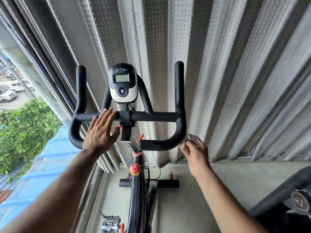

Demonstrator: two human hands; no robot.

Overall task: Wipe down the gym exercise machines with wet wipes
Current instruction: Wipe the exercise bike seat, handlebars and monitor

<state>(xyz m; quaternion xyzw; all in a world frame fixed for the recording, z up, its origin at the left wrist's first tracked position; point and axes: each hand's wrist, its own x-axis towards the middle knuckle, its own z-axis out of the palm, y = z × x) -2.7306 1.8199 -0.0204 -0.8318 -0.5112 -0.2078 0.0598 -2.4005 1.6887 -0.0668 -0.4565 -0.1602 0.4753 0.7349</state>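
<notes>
While the right hand (pixel 196 153) pinches a small wet wipe (pixel 185 142) against the handlebar (pixel 156 117) bend at 4 o'clock, the left hand (pixel 101 130) rests flat-fingered on the crossbar. Soft and limp (likely slippery), the wipe wants bunching; the crossbar runs 9-to-3.

Print on the console (pixel 123 83) is too small to read.

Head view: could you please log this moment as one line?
left hand: open, over black foam handlebar | right hand: presses white wet wipe to right bend | stage: wiping
</notes>
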